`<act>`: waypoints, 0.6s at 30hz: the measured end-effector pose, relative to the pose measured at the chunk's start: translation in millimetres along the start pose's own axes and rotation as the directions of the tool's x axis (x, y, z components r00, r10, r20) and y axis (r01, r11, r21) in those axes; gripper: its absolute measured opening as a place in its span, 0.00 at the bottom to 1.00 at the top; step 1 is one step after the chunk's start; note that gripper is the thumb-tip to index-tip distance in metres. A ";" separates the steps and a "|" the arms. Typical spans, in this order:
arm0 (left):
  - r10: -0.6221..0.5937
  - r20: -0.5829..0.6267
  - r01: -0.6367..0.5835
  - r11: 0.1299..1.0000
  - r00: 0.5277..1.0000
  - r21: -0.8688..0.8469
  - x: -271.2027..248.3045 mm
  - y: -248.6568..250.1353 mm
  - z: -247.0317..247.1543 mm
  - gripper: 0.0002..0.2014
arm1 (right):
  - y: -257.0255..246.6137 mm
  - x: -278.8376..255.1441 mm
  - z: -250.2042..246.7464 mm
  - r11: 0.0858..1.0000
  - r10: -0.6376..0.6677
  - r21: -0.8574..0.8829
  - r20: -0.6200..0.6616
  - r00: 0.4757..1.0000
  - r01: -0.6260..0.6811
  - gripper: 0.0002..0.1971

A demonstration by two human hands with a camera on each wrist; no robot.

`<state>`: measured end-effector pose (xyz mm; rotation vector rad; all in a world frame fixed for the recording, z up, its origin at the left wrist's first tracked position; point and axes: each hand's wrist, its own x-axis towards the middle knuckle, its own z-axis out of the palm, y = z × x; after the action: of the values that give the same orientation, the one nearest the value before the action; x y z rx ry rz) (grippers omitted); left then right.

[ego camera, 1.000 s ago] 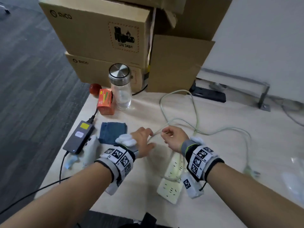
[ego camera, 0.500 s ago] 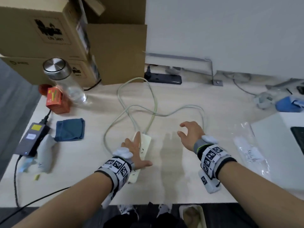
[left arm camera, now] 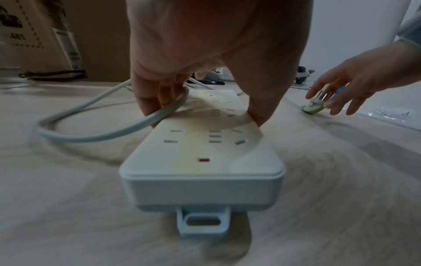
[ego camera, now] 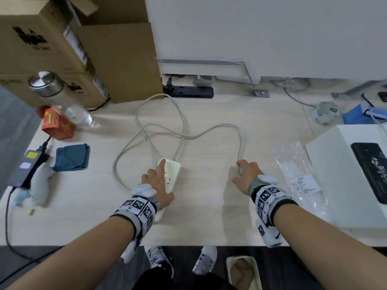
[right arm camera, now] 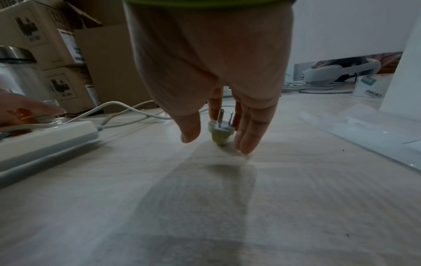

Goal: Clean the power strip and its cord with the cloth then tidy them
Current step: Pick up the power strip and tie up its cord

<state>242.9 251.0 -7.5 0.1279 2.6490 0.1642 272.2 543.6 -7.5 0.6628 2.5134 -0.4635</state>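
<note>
A white power strip (ego camera: 172,174) lies on the pale table, its pale cord (ego camera: 182,122) spread in loose loops behind it. My left hand (ego camera: 159,181) holds the strip by its sides. In the left wrist view the fingers (left arm camera: 157,106) curl down the left edge under a cord loop (left arm camera: 91,136) and the thumb presses the right edge. The plug (ego camera: 239,170) lies prongs up at the cord's right end. My right hand (ego camera: 240,174) hovers over the plug (right arm camera: 221,133), thumb and straight fingers either side, not closed on it. A folded blue cloth (ego camera: 72,156) lies to the left, untouched.
Cardboard boxes (ego camera: 52,49), a steel-capped bottle (ego camera: 60,99) and a red carton (ego camera: 56,126) stand at the back left. A black adapter (ego camera: 27,168) sits at the left edge. A black power strip (ego camera: 188,92) lies by the wall. A white box (ego camera: 345,174) and a plastic bag (ego camera: 299,176) lie to the right.
Both hands let go of the cord they pinched above the strip. The left hand came down onto the strip; the right hand moved right to the plug. The head view swung right.
</note>
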 end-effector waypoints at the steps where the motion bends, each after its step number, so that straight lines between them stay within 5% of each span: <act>1: 0.010 -0.014 -0.010 1.000 1.000 -0.003 -2.6 7.4 1.0 0.52 | 1.3 1.8 0.4 1.000 -0.004 0.007 -0.012 1.000 0.004 0.26; 5: 0.034 -0.019 -0.034 0.999 0.999 -0.020 -4.5 41.9 5.7 0.52 | 5.0 1.0 -2.8 0.999 -0.036 0.017 -0.045 0.998 0.037 0.13; 11: 0.076 -0.018 -0.077 0.996 0.997 -0.052 -6.3 93.7 17.6 0.51 | 19.8 -15.8 -16.6 0.968 -0.101 0.213 -0.171 0.980 0.137 0.10; 18: 0.136 0.067 -0.135 0.991 0.988 -0.024 -5.6 152.1 28.0 0.53 | 26.4 -49.3 -52.2 0.832 -0.277 0.320 -0.468 0.839 0.454 0.10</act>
<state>270.4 403.4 -8.4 0.3017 2.5701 0.2266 304.2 570.0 56.8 0.4365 2.9852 -1.1477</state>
